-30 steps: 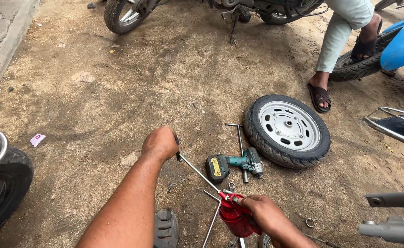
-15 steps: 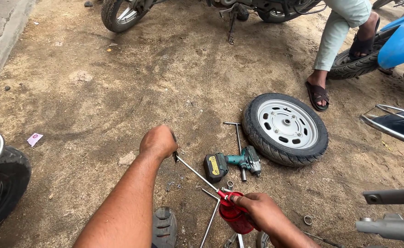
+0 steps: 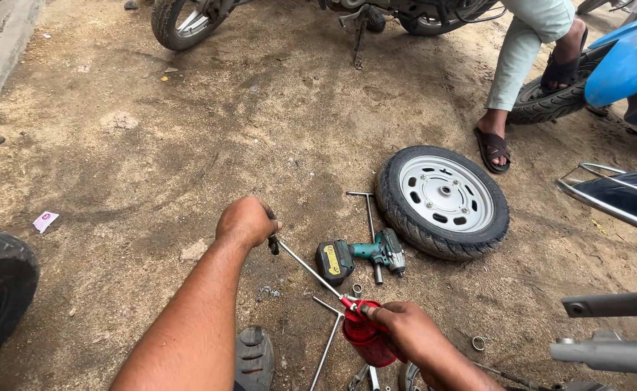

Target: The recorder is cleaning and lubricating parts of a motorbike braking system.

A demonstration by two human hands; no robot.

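My left hand (image 3: 246, 221) is closed around the tip end of a thin metal spout (image 3: 307, 269) that runs down to a red oil can (image 3: 367, 337). The can's top is gripped by my right hand (image 3: 405, 329), low in the view. Both hang just above the dirt ground. Right behind the spout lies a teal cordless impact wrench (image 3: 362, 255) with a black and yellow battery. A T-handle wrench (image 3: 367, 211) lies beside it. A scooter wheel (image 3: 443, 200) with a white rim lies flat to the right.
Another T-handle wrench (image 3: 329, 337) and small rings lie by the can. A person's leg in a sandal (image 3: 493, 147) stands past the wheel. Scooters stand at the top (image 3: 181, 18), right (image 3: 622, 61) and left (image 3: 0, 289). My sandal (image 3: 253, 356) is at the bottom.
Both hands keep their hold on the can and spout with hardly any shift. The view has tilted slightly, so the ground items sit a little lower.
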